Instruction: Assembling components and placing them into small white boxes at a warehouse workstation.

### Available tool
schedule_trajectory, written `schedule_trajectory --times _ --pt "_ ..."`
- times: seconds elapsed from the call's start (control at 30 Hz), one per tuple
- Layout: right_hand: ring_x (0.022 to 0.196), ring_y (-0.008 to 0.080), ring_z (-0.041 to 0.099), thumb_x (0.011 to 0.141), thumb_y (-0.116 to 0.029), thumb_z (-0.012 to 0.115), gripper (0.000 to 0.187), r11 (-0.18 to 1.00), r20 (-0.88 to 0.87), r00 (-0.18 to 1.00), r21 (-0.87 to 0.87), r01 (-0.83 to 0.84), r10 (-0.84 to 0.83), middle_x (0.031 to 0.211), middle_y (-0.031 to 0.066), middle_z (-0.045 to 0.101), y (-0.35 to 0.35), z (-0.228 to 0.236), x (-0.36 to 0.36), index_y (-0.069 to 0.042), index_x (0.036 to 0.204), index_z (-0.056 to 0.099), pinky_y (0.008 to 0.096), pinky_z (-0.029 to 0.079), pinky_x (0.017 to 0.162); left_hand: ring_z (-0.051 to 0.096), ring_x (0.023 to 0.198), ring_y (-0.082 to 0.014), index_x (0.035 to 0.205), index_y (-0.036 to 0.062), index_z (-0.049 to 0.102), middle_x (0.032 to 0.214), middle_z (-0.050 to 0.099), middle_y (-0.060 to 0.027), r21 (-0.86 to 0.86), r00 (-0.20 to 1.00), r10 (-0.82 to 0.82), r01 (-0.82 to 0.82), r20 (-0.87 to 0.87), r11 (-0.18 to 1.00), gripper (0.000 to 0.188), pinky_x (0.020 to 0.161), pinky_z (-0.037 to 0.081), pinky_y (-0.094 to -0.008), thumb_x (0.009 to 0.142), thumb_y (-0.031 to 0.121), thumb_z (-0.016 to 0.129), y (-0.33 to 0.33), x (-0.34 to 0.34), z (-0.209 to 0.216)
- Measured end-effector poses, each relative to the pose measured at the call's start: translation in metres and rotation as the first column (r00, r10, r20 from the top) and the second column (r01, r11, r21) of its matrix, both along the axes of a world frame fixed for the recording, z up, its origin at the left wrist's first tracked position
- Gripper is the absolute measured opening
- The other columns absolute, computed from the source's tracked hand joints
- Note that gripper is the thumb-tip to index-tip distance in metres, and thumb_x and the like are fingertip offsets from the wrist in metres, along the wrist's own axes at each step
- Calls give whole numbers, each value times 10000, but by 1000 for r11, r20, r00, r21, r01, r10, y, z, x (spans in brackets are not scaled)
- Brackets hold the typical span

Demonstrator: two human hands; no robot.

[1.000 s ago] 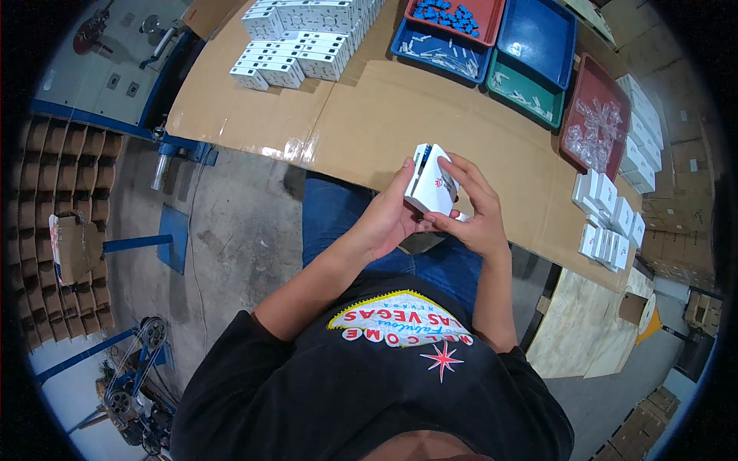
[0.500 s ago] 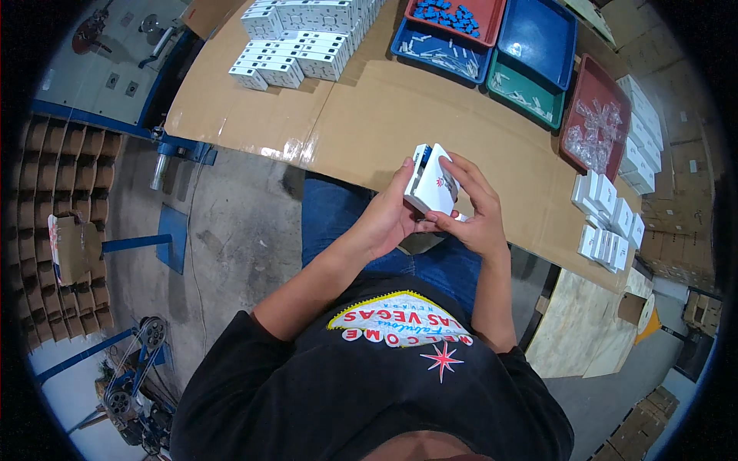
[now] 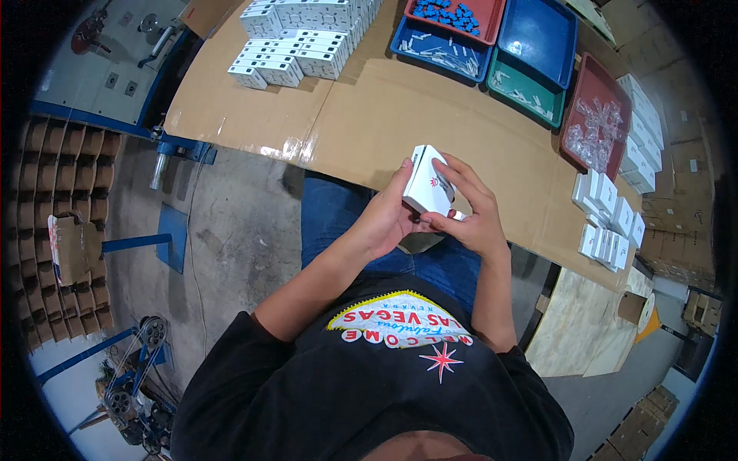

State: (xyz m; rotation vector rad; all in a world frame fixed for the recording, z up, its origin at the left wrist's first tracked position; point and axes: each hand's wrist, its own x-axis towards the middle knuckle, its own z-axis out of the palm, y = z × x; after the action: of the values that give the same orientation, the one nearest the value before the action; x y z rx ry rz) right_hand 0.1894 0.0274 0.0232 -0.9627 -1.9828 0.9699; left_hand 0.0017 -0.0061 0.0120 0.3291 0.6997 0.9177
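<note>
Above my lap, at the near edge of the table, a small white box with a red mark on its face is held between both hands. My left hand is closed on its left side and underside, with the thumb along the left edge. My right hand grips it from the right, fingers over the top of the face and thumb at its lower corner. A thin dark seam runs along the left side of the face. What is inside the box is hidden.
The cardboard-covered table carries stacked white boxes at the far left. Trays hold blue parts, white pieces and clear plastic pieces. More white boxes stand at the right edge. A belt-driven machine is at lower left.
The face of the white box has swung toward its body. The wide gap that showed blue inside has narrowed to a thin seam. Both hands keep hold, with the right fingers shifted slightly left.
</note>
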Motion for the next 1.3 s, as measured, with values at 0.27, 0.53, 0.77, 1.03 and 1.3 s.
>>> schedule_trajectory --times 0.27,0.53,0.77,1.03,1.3 --pt "1354 330 570 685 -232 924 814 999 6 1000 -43 -18 19 1487 180 567 0 -3 -1 -95 1431 629 422 462 1104 662 1203 -325 1547 99 373 1355 619 -203 17 998 41 -40 -53 999 656 1005 542 -453 1104 573 274 -1 0 -1" --pt "1403 336 525 672 -288 943 829 999 -49 999 -25 -21 20 1520 166 543 4 -11 -4 -95 1418 638 439 431 1141 628 1175 -205 1508 97 408 1338 604 -117 31 999 45 -45 2 999 514 944 521 -373 1113 425 420 -2 -5 0" --pt "1168 272 664 766 -278 907 598 923 -168 916 -200 330 -364 1292 173 671 -8 -1 -21 -31 1265 690 384 531 973 598 1245 -239 1416 5 479 1358 602 -131 157 975 220 -213 -28 964 425 1071 466 -429 1088 274 509 -5 -7 6" --pt "595 264 631 860 -401 823 444 949 50 949 59 309 -312 691 118 638 -23 7 -30 -22 796 600 385 485 584 584 1275 -229 1428 4 461 1390 593 -121 364 961 271 -230 -63 903 477 1106 455 -404 1072 299 578 -5 -25 -26" --pt "539 319 579 906 -450 759 491 917 22 954 282 280 -298 608 116 558 -18 2 -24 -71 716 512 437 429 535 601 1238 -195 1418 52 474 1356 621 -89 328 981 193 -177 -16 928 478 1054 462 -378 1057 337 607 -6 -19 -15"
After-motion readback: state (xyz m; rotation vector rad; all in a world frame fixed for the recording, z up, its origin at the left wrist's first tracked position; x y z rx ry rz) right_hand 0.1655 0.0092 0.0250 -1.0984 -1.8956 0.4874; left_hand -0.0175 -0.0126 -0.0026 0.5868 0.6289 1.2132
